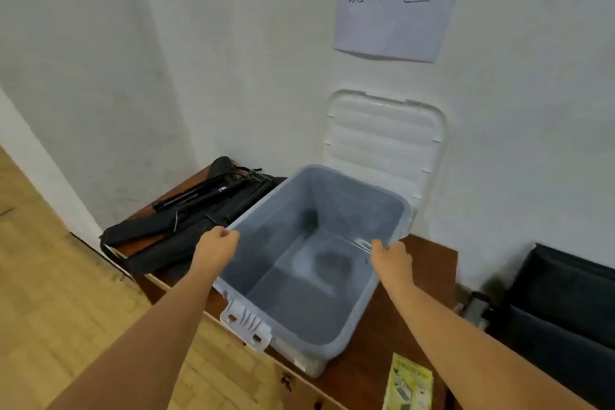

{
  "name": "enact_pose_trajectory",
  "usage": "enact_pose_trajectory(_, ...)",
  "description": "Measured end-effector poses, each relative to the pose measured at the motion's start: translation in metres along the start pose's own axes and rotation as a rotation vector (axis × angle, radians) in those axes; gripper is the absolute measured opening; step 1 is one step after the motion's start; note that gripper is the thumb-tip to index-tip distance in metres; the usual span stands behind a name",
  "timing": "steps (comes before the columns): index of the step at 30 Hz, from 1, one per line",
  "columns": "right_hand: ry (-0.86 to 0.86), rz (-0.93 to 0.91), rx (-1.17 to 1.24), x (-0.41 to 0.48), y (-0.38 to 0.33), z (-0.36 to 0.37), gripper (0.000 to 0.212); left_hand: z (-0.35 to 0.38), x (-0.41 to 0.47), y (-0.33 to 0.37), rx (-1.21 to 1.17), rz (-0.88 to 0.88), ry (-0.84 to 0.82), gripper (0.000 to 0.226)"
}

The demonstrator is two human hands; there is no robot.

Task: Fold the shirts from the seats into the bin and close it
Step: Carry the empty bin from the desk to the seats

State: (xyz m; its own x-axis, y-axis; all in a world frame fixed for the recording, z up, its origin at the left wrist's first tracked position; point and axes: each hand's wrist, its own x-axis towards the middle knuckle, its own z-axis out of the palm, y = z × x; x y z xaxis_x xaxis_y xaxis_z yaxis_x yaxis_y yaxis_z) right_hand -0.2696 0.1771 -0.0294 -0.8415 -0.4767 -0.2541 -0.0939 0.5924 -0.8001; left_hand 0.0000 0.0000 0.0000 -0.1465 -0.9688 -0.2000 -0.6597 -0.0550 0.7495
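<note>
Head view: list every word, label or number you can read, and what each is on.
"器材区": handwritten on the paper sheet on the wall.
On the yellow packet: print too blurred to read.
On the black bag, a white mark: too small to read.
On the bin and lid: no text seen.

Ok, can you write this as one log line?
bin: empty, on table | left hand: grips rim | right hand: grips rim | lid: off, leaning on wall | shirts: not seen

Translucent plastic bin [336,339], white plastic lid [386,143], wood floor [50,276].
</note>
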Motion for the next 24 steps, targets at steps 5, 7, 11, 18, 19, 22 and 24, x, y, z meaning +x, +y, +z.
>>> enact_pose_trajectory(5, 0.077, 0.201, -0.032, -0.004, 0.008, 0.03, 0.067, -0.006, 0.051, -0.023, 0.128, 0.063, -0.046, 0.038)
enact_pose_trajectory(7, 0.141, 0.23, -0.077, -0.004, 0.011, 0.042, 0.069, -0.004, 0.066, -0.036, 0.187, 0.019, -0.126, 0.052)
enact_pose_trajectory(11, 0.158, 0.374, -0.042, -0.01, 0.018, 0.054, 0.058, 0.002, 0.083, -0.054, 0.318, 0.031, -0.206, 0.058)
enact_pose_trajectory(18, 0.209, 0.294, 0.076, -0.02, 0.042, 0.068, 0.052, 0.004, 0.104, -0.061, 0.361, -0.046, -0.216, 0.056)
enact_pose_trajectory(19, 0.221, 0.274, 0.069, -0.023, 0.043, 0.068, 0.053, 0.005, 0.105, -0.064, 0.347, -0.034, -0.211, 0.056)
enact_pose_trajectory(22, 0.236, 0.239, 0.1, -0.033, 0.045, 0.066, 0.052, -0.001, 0.099, -0.071, 0.307, 0.02, -0.125, 0.047)
enact_pose_trajectory(24, 0.239, 0.222, 0.119, -0.04, 0.046, 0.063, 0.049, -0.007, 0.092, -0.078, 0.296, 0.04, -0.07, 0.041)
